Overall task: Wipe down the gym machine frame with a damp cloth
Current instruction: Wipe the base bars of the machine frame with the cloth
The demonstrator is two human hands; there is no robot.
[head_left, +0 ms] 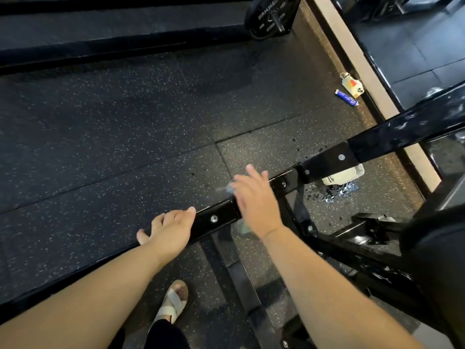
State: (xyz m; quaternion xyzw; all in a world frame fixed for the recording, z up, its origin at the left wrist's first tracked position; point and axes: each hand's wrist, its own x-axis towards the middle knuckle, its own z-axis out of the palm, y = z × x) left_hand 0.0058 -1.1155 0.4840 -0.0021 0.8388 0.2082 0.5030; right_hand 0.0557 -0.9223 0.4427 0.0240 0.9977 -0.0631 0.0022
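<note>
Frame [214, 219]: glossy black bar with bolted plates, running diagonally from lower left to upper right. Cloth [227, 188]: pale, mostly hidden under the right hand [256, 197], which lies flat on it with fingers straight, pressing it onto the bar top; the hand is blurred. Left hand [168, 227] holds the bar just beside it, fingers hooked over the far edge, thumb along the top. Judged step: mid-wipe on the bar's middle section. The next move likely calls for sliding the cloth toward the joint plate at upper right under firm palm pressure, wrapping it round the sides and bolt heads. White tub [343, 176] sits on the floor [100, 147] beneath the bar, with a puddle [332, 193] beside it. Weight plate [270, 18] reads "HAMMER", "10" and part of "STRENGTH". Blue tube [346, 96] and cream pack [352, 86]: print too small to read.
</note>
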